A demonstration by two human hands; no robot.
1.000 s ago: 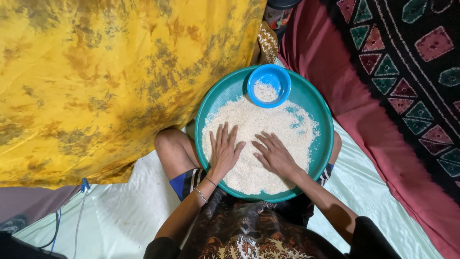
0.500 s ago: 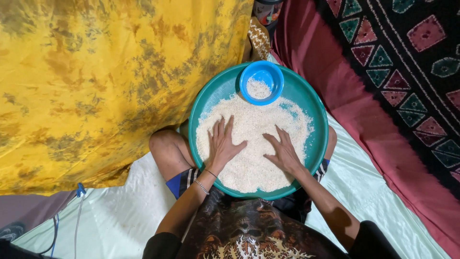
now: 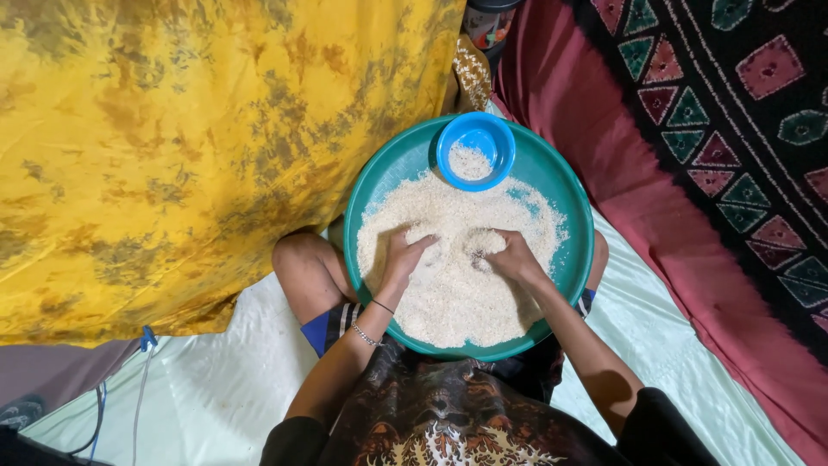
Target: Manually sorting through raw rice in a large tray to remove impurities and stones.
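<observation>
A round teal tray [image 3: 565,185] rests on my lap, covered with a spread of white rice [image 3: 448,285]. A small blue bowl [image 3: 475,149] holding a little rice sits at the tray's far edge. My left hand [image 3: 401,259] lies on the rice with fingers curled, pinching at the grains. My right hand [image 3: 509,256] is beside it, fingers bent down into the rice near a small dark speck. The two hands are close together near the tray's middle. Bracelets circle my left wrist.
A yellow mottled cloth [image 3: 172,147] hangs at the left and back. A dark red and black patterned fabric [image 3: 716,129] runs along the right. Pale green sheeting [image 3: 216,388] covers the floor. A cable [image 3: 142,362] trails at lower left.
Both hands went from flat and spread on the rice to curled, fingers drawn in and closer together. The camera view has shifted slightly.
</observation>
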